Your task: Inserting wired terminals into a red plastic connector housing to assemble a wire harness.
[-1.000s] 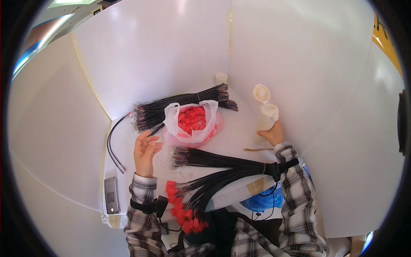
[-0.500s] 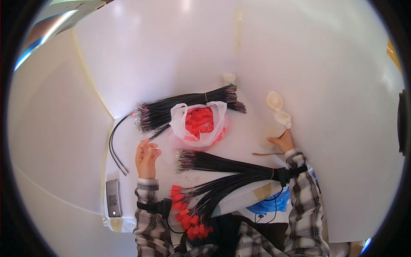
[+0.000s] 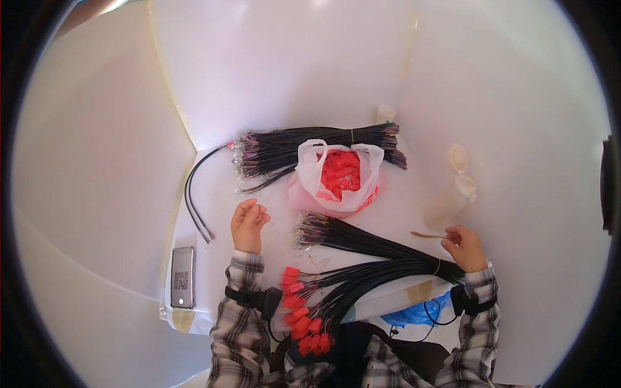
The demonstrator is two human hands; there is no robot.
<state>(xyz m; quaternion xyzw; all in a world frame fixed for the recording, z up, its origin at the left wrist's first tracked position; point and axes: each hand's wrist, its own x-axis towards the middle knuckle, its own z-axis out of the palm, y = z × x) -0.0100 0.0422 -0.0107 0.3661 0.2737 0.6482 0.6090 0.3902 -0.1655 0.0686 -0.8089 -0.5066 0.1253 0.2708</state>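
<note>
My left hand (image 3: 248, 225) is raised over the white table left of the plastic bag, its fingers curled in toward the thumb. Whatever lies between those fingertips is too small to make out. At the right, my right hand (image 3: 464, 248) pinches the end of a thin brown stick (image 3: 424, 234) with a slightly wider tip. Just beyond it stands a translucent bottle (image 3: 446, 204) with its cap flipped up. Between my hands lies a tied bundle of black cables (image 3: 381, 249). Some of its near ends carry red connector housings (image 3: 301, 317); the others show bare terminals.
A white plastic bag (image 3: 310, 174) full of red housings sits mid-table. Behind it lies another black cable bundle (image 3: 278, 152). A separate cable (image 3: 191, 187) curves along the left side, above a phone (image 3: 182, 278). A small white container (image 3: 386, 114) stands near the back wall.
My right hand has let go of the bottle, come nearer and taken hold of the brown stick. My left hand's fingers have curled in more. The whole view has shifted.
</note>
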